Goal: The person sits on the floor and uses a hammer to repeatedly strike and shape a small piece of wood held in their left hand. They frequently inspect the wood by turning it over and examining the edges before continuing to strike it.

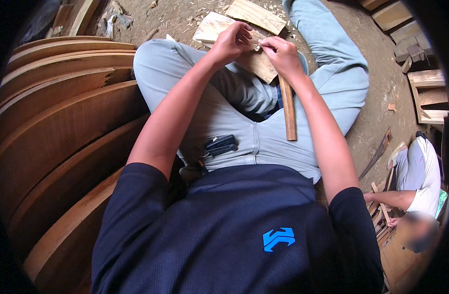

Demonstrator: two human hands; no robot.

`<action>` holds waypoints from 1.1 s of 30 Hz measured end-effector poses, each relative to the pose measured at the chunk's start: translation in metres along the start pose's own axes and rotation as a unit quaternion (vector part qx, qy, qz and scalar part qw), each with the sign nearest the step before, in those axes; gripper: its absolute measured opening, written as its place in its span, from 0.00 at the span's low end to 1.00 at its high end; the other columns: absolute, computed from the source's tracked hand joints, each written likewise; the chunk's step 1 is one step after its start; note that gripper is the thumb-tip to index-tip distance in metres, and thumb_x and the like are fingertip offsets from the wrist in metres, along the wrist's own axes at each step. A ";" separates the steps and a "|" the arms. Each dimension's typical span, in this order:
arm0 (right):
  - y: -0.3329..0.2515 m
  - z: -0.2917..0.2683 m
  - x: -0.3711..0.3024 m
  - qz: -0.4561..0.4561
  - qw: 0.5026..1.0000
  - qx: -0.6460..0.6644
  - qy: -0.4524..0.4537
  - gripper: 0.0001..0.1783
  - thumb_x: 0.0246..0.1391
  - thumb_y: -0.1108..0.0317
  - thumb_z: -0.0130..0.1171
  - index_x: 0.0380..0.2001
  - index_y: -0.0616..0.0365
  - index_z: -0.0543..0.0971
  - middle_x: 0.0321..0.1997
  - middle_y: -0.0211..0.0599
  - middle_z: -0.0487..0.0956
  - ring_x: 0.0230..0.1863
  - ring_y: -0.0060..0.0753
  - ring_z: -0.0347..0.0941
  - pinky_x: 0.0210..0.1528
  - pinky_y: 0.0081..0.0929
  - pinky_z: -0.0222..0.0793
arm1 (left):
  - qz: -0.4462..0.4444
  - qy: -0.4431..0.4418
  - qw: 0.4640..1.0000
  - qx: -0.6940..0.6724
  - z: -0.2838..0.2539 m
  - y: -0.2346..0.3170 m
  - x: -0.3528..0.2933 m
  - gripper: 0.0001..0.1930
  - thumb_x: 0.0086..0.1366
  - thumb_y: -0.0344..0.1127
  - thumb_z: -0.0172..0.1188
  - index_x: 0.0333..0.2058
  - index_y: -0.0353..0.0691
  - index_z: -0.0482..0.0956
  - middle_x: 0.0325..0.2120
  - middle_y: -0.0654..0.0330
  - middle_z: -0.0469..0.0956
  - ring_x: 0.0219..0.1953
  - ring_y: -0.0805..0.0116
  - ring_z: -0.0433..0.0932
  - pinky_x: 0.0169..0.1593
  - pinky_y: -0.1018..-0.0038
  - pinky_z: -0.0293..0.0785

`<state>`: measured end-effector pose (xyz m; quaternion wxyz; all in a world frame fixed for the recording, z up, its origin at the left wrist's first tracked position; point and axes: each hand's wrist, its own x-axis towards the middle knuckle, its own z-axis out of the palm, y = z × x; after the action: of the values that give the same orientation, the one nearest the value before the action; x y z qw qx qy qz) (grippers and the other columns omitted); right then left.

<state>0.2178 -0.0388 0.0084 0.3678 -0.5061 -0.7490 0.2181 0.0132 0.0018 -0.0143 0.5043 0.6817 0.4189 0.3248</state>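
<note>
"Where are the hands?"

"Upper middle of the frame, over a wooden board. The left hand has loosely curled fingers; the right hand has its thumb and fingertips drawn narrowly together."

"Gripping anything?"

"I cannot tell for either; the fingertips are too small to read."

"And the wooden handle?"

"Right of centre, across the grey trousers, its upper end hidden near the right hand."

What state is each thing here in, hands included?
Left hand: fingers curled, grip unclear.
Right hand: fingers drawn together, grip unclear.
Near board: partly hidden by the hands.
Stick: far end hidden.
Far board: lying on the ground.
Black object: lying on the lap.
</note>
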 end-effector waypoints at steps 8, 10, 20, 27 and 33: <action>0.001 0.003 0.001 -0.010 1.000 0.000 0.007 0.06 0.52 0.75 0.62 0.34 0.60 0.84 0.35 0.45 0.85 0.37 0.45 0.83 0.40 0.34 0.79 | 0.008 0.000 1.000 0.000 0.001 -0.006 0.001 0.25 0.55 0.22 0.69 0.52 0.35 0.72 0.42 0.56 0.81 0.44 0.69 0.81 0.50 0.72 0.78; 0.000 0.002 0.000 -0.002 1.000 -0.004 0.001 0.07 0.52 0.76 0.62 0.35 0.61 0.84 0.36 0.44 0.85 0.38 0.43 0.84 0.41 0.33 0.79 | 0.009 0.001 1.000 0.007 0.001 -0.004 0.001 0.25 0.55 0.23 0.70 0.52 0.35 0.72 0.42 0.56 0.81 0.44 0.68 0.81 0.50 0.72 0.78; 0.002 0.004 0.002 -0.030 0.999 -0.014 0.010 0.06 0.52 0.75 0.62 0.34 0.61 0.84 0.35 0.45 0.84 0.37 0.46 0.83 0.40 0.36 0.79 | 0.008 0.005 1.000 -0.005 0.001 -0.006 0.001 0.23 0.55 0.24 0.70 0.50 0.36 0.74 0.41 0.57 0.82 0.45 0.69 0.81 0.50 0.72 0.78; 0.005 0.004 -0.001 -0.027 0.999 -0.016 0.011 0.07 0.52 0.75 0.62 0.35 0.60 0.84 0.36 0.45 0.84 0.38 0.47 0.82 0.41 0.36 0.78 | 0.000 -0.002 1.000 -0.007 0.002 -0.004 0.001 0.23 0.55 0.23 0.69 0.50 0.36 0.74 0.41 0.57 0.82 0.44 0.70 0.81 0.50 0.72 0.79; 0.002 0.004 0.003 -0.112 0.991 -0.069 -0.012 0.06 0.50 0.76 0.63 0.34 0.60 0.83 0.36 0.46 0.84 0.41 0.46 0.82 0.44 0.38 0.78 | 0.040 0.008 0.999 0.035 -0.002 0.002 -0.002 0.19 0.56 0.28 0.70 0.47 0.37 0.77 0.40 0.60 0.82 0.42 0.72 0.81 0.49 0.73 0.79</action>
<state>0.2152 -0.0352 0.0061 0.3450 -0.4402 -0.8188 0.1295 0.0111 0.0011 -0.0120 0.4632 0.7123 0.4069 0.3354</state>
